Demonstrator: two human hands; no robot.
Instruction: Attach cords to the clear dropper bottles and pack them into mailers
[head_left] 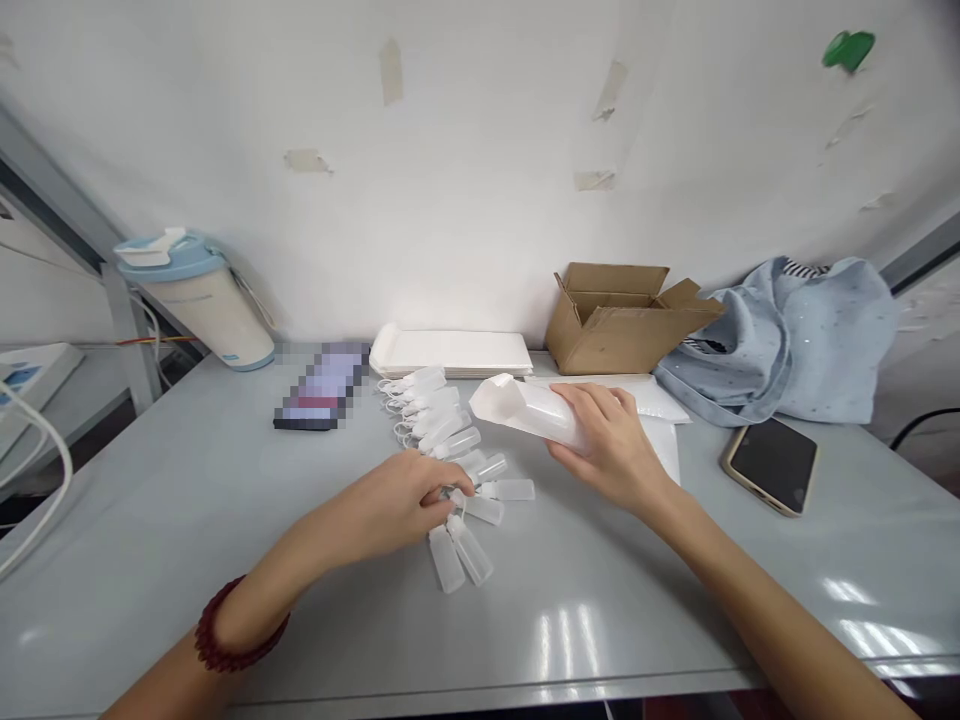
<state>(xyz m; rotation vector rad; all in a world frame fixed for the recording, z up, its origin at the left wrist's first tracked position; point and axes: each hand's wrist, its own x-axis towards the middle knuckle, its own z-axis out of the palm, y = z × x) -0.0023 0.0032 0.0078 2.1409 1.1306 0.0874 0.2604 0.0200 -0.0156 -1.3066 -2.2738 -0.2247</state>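
Note:
Several small translucent plastic dropper bottles with white caps and looped cords lie in a slanting group on the grey table. My left hand, a dark red beaded bracelet on its wrist, is at the near end of this group. Its thumb and forefinger pinch one small dropper bottle by the cap end; the fingertips partly hide the grip. Just right of the group, my right hand is wrapped around a white bubble mailer. The mailer's mouth gapes open toward the left, and its inside is mostly out of sight.
White mailers are stacked against the wall, and more white packets lie behind my right hand. An open cardboard box, a light blue cloth bag and a phone stand right. A tumbler and a pixelated device are left.

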